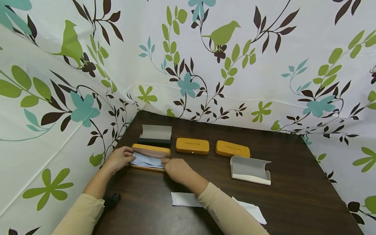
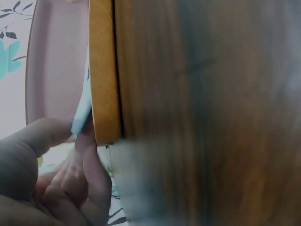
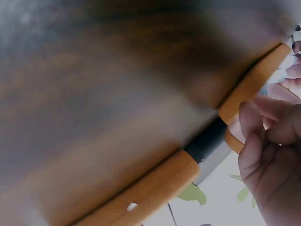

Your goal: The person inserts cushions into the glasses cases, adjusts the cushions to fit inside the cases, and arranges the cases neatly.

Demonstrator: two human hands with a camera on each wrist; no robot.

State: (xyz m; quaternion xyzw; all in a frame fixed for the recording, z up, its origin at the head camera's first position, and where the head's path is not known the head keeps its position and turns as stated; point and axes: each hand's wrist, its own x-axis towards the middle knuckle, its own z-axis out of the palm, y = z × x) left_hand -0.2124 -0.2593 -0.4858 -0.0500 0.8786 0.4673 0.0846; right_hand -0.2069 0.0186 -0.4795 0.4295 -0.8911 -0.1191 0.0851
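Observation:
An open orange glasses case (image 1: 150, 150) with a pink lining lies at the left of the dark wooden table (image 1: 293, 195), a pale blue cloth (image 1: 147, 161) inside it. My left hand (image 1: 119, 158) holds the case's left end, fingers curled at the rim (image 2: 104, 94) beside the cloth edge (image 2: 81, 110). My right hand (image 1: 177, 169) grips the case's right end (image 3: 251, 84), thumb on the lid. Both wrist views are blurred.
Behind it stands an open black case (image 1: 155, 134). Two closed orange cases (image 1: 192, 146) (image 1: 232, 149) lie in a row to the right, and an open white case (image 1: 250, 169) nearer. White cloths (image 1: 183, 199) lie under my right forearm. Patterned curtains enclose the table.

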